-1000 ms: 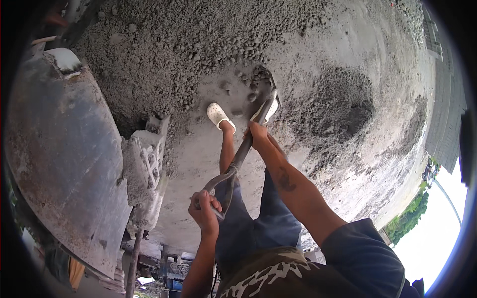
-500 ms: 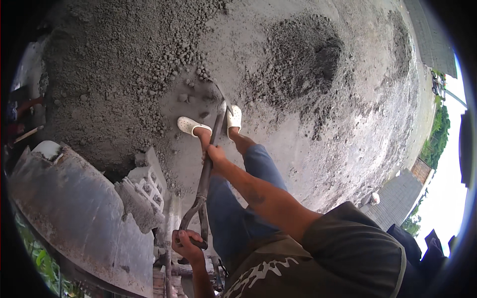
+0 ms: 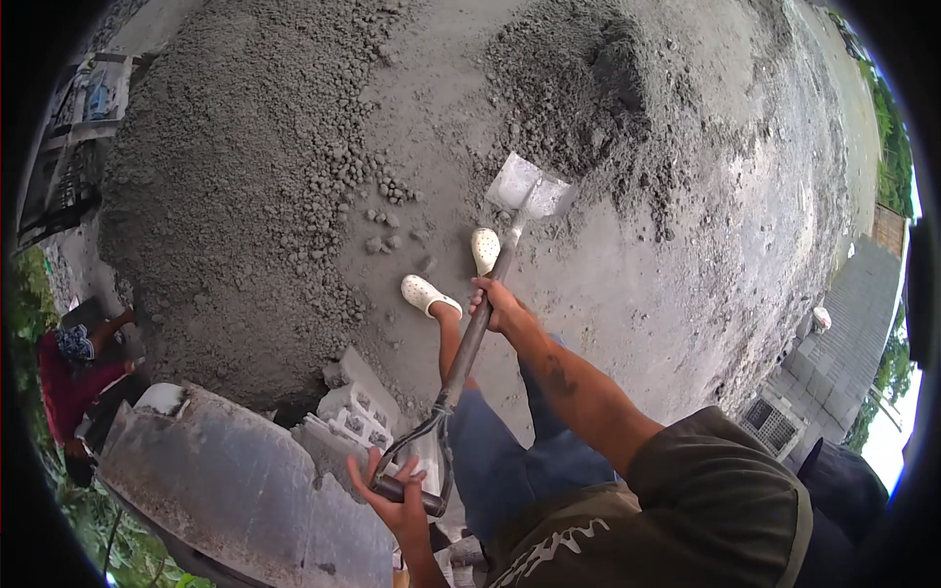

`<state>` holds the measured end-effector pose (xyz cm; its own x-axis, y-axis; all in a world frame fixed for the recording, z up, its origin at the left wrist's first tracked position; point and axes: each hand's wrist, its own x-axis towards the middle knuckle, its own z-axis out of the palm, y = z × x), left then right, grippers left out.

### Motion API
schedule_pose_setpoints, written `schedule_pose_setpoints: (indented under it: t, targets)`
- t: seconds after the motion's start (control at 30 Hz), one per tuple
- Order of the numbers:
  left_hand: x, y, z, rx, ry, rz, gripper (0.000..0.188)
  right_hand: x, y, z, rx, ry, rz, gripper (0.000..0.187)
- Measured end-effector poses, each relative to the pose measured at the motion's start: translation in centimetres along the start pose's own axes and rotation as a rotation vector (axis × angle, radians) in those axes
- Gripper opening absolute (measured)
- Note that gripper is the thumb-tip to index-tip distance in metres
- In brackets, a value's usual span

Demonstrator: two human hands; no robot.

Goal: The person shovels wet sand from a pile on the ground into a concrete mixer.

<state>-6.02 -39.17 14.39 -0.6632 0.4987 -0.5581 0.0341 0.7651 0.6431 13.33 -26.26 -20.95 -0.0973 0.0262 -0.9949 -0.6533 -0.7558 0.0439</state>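
A shovel (image 3: 473,345) slants across the middle, its pale metal blade (image 3: 531,186) low over the ground by the edge of a dark grey heap. No load shows on the blade. My right hand (image 3: 502,302) is closed around the middle of the shaft. At the D-shaped handle, my left hand (image 3: 400,502) has the crossbar lying across it between thumb and fingers, a loose hold with several fingers stretched out. My feet, in white clogs (image 3: 427,293), stand beside the shaft.
Lumpy grey mix (image 3: 245,196) spreads at the left; a darker heap (image 3: 578,88) lies ahead. A worn metal sheet (image 3: 245,480) and broken hollow block (image 3: 358,416) are near left. Another person in red (image 3: 74,387) is at far left. Stacked grey blocks (image 3: 833,343) stand at right.
The shovel blade has swung right, from beside the lumpy mix toward the darker heap, and now shows broadside. My left fingers have loosened and spread at the handle. The view has shifted left.
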Motion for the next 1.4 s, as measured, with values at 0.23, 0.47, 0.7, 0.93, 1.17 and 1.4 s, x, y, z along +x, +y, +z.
schedule_pose_setpoints:
  t: [0.23,0.47,0.7,0.93,1.17,1.4]
  targets:
    - [4.4,-14.1,-4.6,0.043,0.331,-0.205,0.045,6.2,12.0,0.1,0.107,-0.056,0.290,0.013]
    - [10.8,-20.8,-5.8,0.088,0.447,-0.155,0.033,15.4,18.0,2.0,0.150,-0.149,0.480,0.014]
    - [17.4,-15.9,20.0,-0.082,0.170,-0.049,0.027,24.1,-11.1,-0.7,0.157,-0.222,0.166,0.012]
    - [12.7,-12.4,27.0,-0.114,-0.037,0.063,0.024,17.7,-22.6,-6.3,0.213,-0.034,0.040,0.009]
    - [4.0,-11.8,30.9,-0.103,-0.268,0.503,0.033,8.5,-30.8,-16.5,0.402,-0.261,-0.180,0.020]
    - [6.5,-9.8,27.1,-0.224,-0.298,0.314,0.036,10.0,-26.8,-13.9,0.367,-0.216,-0.197,0.026]
